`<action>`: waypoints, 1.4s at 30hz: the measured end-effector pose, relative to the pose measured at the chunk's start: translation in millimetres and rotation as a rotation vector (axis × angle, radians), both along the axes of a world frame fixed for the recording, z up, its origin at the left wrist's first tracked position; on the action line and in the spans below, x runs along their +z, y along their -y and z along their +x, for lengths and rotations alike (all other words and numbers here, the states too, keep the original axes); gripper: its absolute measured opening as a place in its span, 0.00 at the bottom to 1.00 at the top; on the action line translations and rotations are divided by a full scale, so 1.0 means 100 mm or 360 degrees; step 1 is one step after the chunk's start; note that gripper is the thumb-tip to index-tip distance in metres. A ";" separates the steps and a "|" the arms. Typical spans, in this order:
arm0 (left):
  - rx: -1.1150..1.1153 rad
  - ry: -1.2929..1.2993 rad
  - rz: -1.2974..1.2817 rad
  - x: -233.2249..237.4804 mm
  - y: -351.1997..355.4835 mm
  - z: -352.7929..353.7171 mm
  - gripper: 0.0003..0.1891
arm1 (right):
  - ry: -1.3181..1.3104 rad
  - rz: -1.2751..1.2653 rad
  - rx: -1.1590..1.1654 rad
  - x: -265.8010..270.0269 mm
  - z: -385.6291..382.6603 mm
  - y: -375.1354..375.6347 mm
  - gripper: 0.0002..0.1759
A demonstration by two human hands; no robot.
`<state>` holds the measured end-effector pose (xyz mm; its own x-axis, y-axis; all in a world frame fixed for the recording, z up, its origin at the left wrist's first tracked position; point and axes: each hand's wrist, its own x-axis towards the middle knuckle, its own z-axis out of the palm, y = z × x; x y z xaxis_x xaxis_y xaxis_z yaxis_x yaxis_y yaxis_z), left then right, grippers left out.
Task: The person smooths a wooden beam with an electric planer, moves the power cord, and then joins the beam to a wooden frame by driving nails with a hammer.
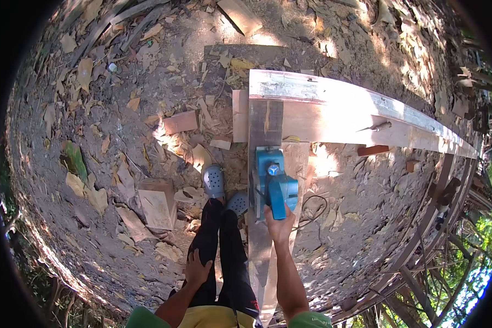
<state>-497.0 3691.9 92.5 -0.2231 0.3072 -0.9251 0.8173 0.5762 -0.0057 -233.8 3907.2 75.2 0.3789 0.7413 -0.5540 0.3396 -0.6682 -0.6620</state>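
A blue power planer [273,177] rests on a long, narrow wooden plank [261,246] that runs up from the bottom of the view. My right hand [280,221] is wrapped round the planer's rear handle. My left hand [197,269] lies on my thigh with its fingers spread, holding nothing. Beyond the planer, the plank's far end meets a long, pale beam [333,95] that stretches off to the right. A dark cord [317,210] loops on the ground to the right of the planer.
A wooden block [157,202] stands on the ground at the left, with a smaller reddish block [181,123] beyond it. My feet, in grey clogs [214,182], are left of the plank. Dry leaves, wood scraps and a reddish piece [373,150] lie around; timber lines the right side.
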 end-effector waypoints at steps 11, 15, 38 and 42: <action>0.0025 -0.0058 -0.0027 -0.02 -0.01 0.14 0.41 | -0.0014 0.0126 -0.0017 -0.09 -0.15 -1.62 0.15; 0.0047 -0.0041 0.0057 -0.07 0.10 0.12 0.41 | -0.0039 0.0084 -0.0013 -0.02 -0.18 -2.01 0.18; 0.0026 -0.0026 0.0046 -0.08 0.22 -0.01 0.41 | -0.0088 -0.0153 -0.0123 0.05 0.12 1.29 0.12; 0.0020 -0.0032 0.0024 -0.05 0.14 0.00 0.41 | -0.0055 -0.0032 -0.0063 0.09 0.07 0.87 0.13</action>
